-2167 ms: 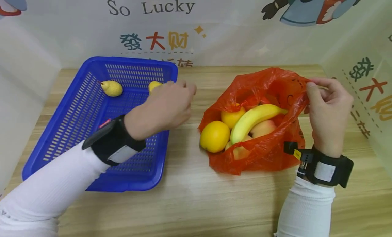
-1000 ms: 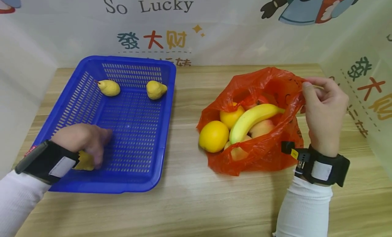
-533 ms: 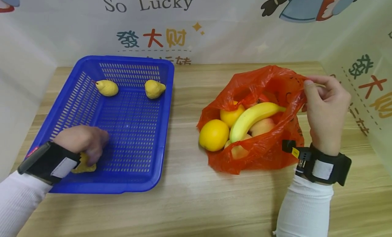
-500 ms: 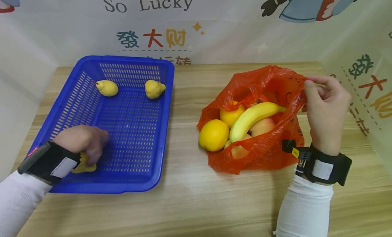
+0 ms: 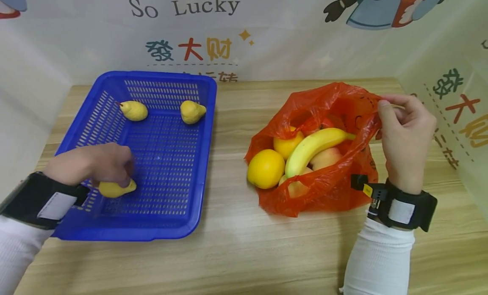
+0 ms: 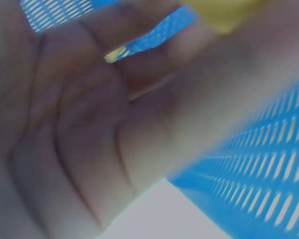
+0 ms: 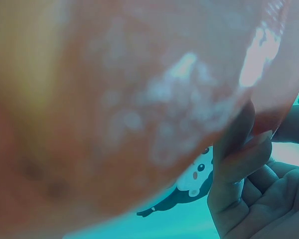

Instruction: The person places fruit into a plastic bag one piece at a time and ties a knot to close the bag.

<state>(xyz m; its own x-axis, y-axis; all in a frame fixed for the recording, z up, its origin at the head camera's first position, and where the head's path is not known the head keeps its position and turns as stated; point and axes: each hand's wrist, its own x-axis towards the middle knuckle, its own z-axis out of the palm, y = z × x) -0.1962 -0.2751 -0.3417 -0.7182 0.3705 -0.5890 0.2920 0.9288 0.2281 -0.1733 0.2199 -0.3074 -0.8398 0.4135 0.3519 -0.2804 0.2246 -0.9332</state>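
On the left, inside the blue basket (image 5: pixel 160 168), a yellow pear (image 5: pixel 114 190) is gripped from above by the left hand (image 5: pixel 95 164), fingers curled down over it; it is held over the near left part of the basket, and whether its underside is touching the basket floor cannot be told. A second pear (image 5: pixel 133 111) is seen lying in the far left corner, stem pointed left, and a third pear (image 5: pixel 192 112) is spotted over in the far right corner. Across a stretch of wooden counter (image 5: pixel 236 252) now, to the red plastic bag (image 5: pixel 335 197), its mouth spread and plenty of fruit on show: one round yellow fruit (image 5: pixel 266 169) is set at the left edge, another yellow fruit (image 5: pixel 288 144) is tucked just beyond it, and a banana (image 5: pixel 316 150) is laid slantwise on top, with a blushed peach (image 5: pixel 325 158) partly covered beneath. Out on the right, the bag's far right edge is pinched between thumb and fingers by the right hand (image 5: pixel 408 130).
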